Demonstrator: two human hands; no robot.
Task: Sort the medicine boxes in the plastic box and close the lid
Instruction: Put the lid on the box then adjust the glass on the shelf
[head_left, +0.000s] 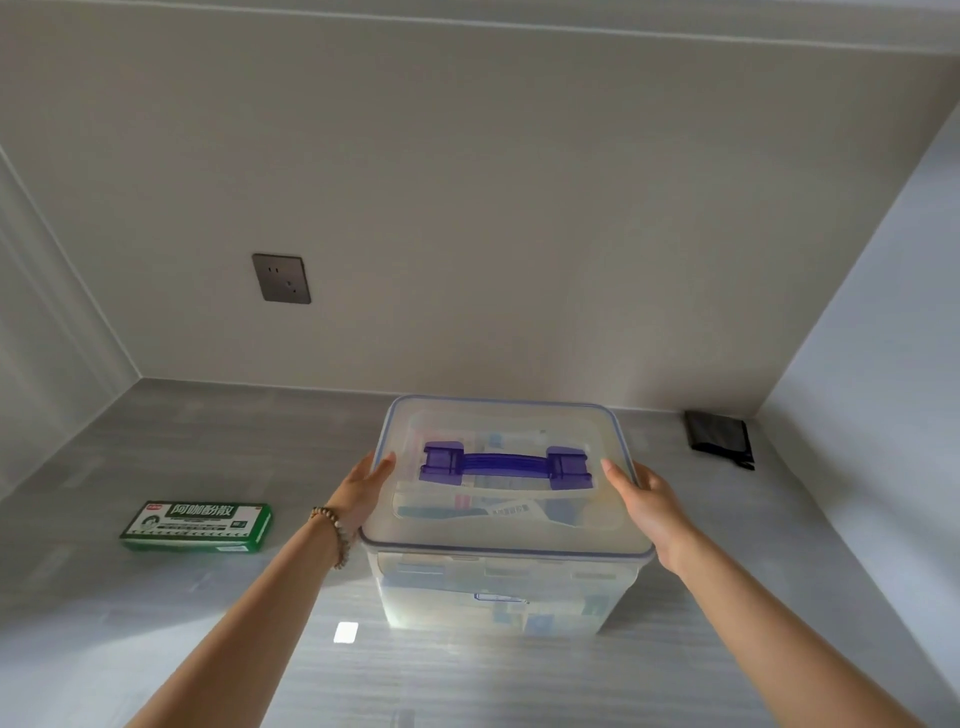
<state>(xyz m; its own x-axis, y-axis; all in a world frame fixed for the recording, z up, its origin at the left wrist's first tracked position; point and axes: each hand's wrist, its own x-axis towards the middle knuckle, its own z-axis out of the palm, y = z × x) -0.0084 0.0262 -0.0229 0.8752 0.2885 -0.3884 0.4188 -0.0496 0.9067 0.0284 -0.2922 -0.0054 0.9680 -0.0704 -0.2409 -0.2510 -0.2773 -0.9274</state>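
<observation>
Head view: the plastic box (498, 597) is set on the table (208, 649), medicine packs showing dimly through its wall. Its lid (504, 525) is gripped at both short edges by the left hand (363, 488) and the right hand (644, 499). Thumbs are laid on top and the fingers are hidden under the rim, likely so that the lid is kept level and square. Whether it is latched cannot be told. One green medicine box (200, 525) is left well apart, outside.
</observation>
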